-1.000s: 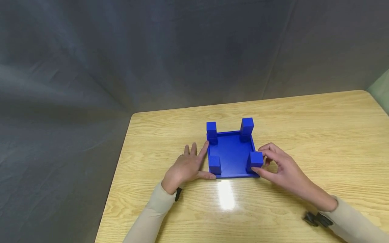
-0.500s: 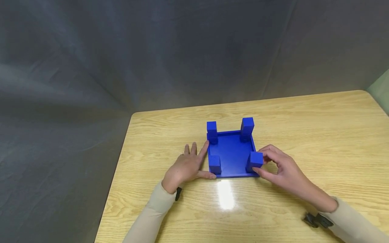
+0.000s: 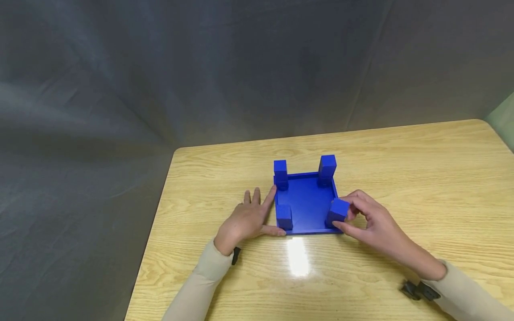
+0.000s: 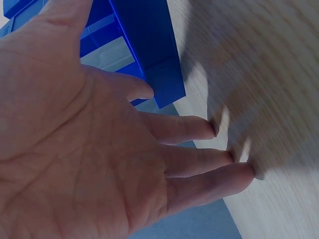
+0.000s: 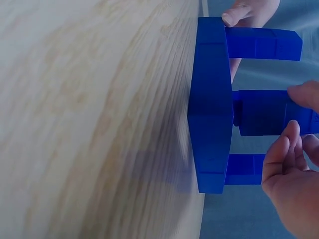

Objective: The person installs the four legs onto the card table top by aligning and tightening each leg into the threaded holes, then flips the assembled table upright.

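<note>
A square blue tray-like base [image 3: 308, 203] with a low rim lies on the table, a square blue leg standing at each corner. My right hand [image 3: 375, 218] pinches the near right leg [image 3: 338, 210] between thumb and fingers. That leg sits twisted out of line with the base. In the right wrist view, a narrow neck [image 5: 237, 108] shows between it and the base. My left hand [image 3: 246, 220] lies spread at the base's left side, index fingertip and thumb touching its edge. Close by the thumb stands the near left leg [image 3: 284, 217]. Far left [image 3: 280, 171] and far right [image 3: 327, 167] legs stand upright.
The wooden table [image 3: 421, 178] extends well to the right of the base. A dark grey curtain [image 3: 257, 71] hangs behind its far edge and along its left side. Light reflects off the tabletop just in front of the base.
The near right leg has turned in my right fingers; its top was in line with the base and is now angled. My left hand has stayed in place.
</note>
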Available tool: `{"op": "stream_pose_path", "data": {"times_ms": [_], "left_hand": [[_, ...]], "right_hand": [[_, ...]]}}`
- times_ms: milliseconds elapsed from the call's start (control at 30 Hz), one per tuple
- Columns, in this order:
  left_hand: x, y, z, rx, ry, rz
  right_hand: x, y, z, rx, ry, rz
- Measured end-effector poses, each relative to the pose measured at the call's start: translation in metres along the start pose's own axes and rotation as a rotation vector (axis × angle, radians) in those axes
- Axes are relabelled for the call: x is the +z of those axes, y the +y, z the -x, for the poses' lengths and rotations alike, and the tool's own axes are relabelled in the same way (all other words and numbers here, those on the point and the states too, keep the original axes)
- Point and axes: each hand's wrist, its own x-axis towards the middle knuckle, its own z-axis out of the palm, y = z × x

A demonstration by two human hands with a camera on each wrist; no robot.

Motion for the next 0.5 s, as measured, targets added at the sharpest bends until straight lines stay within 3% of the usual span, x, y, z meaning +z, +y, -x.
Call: {"op": "stream_pose_path", "data": {"times_ms": [233, 500], "left_hand": [[0.0002, 0.0005, 0.0003, -0.006, -0.004, 0.011], [0.0007, 0.0003, 0.0007, -0.008, -0.003, 0.020]], "right_hand": [[-0.0015, -0.0015, 0.0000, 0.029, -0.035, 0.029], [0.0001, 0.0034, -0.0017, -0.057, 0.005, 0.039]]}}
